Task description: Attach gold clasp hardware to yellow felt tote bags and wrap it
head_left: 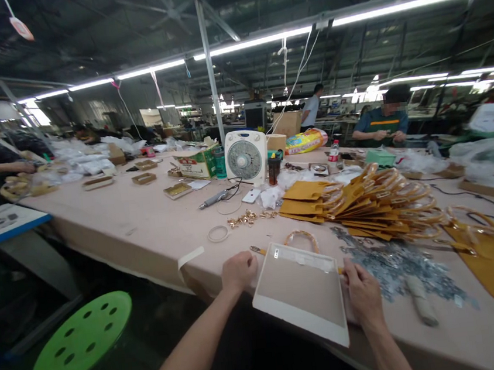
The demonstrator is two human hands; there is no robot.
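Observation:
A flat bag piece (302, 294), taupe in the middle with a pale border, lies tilted at the table's front edge. Yellow tabs stick out at its sides, and a wrapped ring handle (302, 239) shows behind its top edge. My right hand (362, 287) is closed on the yellow tab (340, 270) at the right side. At the left, my left hand (239, 273) has its fingers curled shut close to the piece's upper left corner, just below a tab with a metal clasp (257, 250). What those fingers hold is hidden.
Yellow bags (364, 208) with wrapped handles lie stacked at the right, beside scattered silvery pieces (397, 269). Gold hardware (250, 217), a tape roll (218, 233), an electric screwdriver (214, 199) and a fan (246, 157) stand ahead. A green stool (84, 337) is left. People work farther off.

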